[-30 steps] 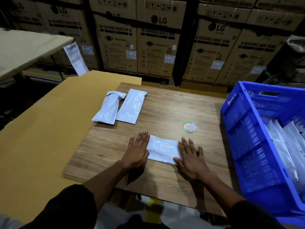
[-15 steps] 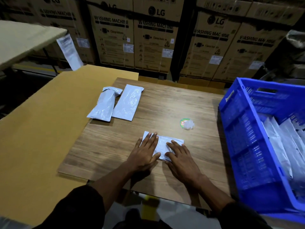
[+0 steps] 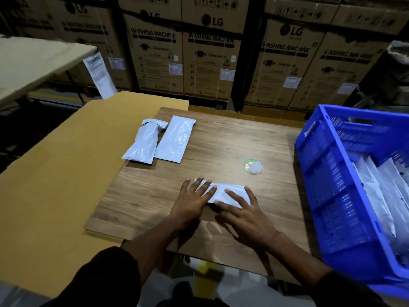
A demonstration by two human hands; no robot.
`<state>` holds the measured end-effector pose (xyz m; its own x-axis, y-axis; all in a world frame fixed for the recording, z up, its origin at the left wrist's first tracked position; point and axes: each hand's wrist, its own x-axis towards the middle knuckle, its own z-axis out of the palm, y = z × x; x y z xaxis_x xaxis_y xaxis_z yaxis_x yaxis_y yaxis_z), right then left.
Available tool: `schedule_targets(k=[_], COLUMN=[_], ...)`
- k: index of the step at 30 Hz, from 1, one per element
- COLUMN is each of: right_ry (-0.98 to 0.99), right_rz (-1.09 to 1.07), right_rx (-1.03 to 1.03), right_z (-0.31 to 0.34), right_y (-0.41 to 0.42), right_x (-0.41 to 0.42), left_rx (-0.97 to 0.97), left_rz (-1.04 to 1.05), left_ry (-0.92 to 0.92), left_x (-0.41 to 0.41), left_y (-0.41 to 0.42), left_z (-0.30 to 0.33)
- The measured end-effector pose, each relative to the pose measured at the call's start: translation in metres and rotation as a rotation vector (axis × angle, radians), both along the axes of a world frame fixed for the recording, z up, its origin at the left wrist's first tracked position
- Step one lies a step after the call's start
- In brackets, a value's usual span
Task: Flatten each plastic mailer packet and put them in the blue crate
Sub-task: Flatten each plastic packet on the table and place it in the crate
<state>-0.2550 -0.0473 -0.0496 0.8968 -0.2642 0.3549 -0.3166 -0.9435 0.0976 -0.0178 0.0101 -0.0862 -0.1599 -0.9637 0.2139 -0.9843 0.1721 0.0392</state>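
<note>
Plastic mailer (image 3: 223, 191) – both hands flat on it | blue crate (image 3: 327, 173) beside

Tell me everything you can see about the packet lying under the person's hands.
The packet is a pale grey-white plastic mailer, glossy and slightly crinkled. It lies flat on the wooden board, near its front edge, long side running left to right. The left hand presses palm-down on its left end, and the right hand covers its right part with fingers spread. Only the middle strip and top edge show. It sits apart from the round sticker beyond it.
</note>
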Motion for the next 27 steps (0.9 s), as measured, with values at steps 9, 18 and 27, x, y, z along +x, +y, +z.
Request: schedule_targets(k=[9, 18, 27], right_ry=[-0.149, -0.073, -0.03], right_rz=[-0.026, -0.409, -0.435], right_rx=[0.303, 1.088, 0.634], right_z=[0.033, 0.05, 0.006], right_y=[-0.023, -0.039, 0.003], right_x=[0.007, -0.002, 0.03], left_rx=[-0.172, -0.155, -0.253], left_rz=[0.1, 0.012, -0.019], left_ry=[0.109, 0.067, 0.333], left_x=[0.01, 0.002, -0.028], left_y=[-0.006, 0.012, -0.003], left_z=[0.035, 0.013, 0.0])
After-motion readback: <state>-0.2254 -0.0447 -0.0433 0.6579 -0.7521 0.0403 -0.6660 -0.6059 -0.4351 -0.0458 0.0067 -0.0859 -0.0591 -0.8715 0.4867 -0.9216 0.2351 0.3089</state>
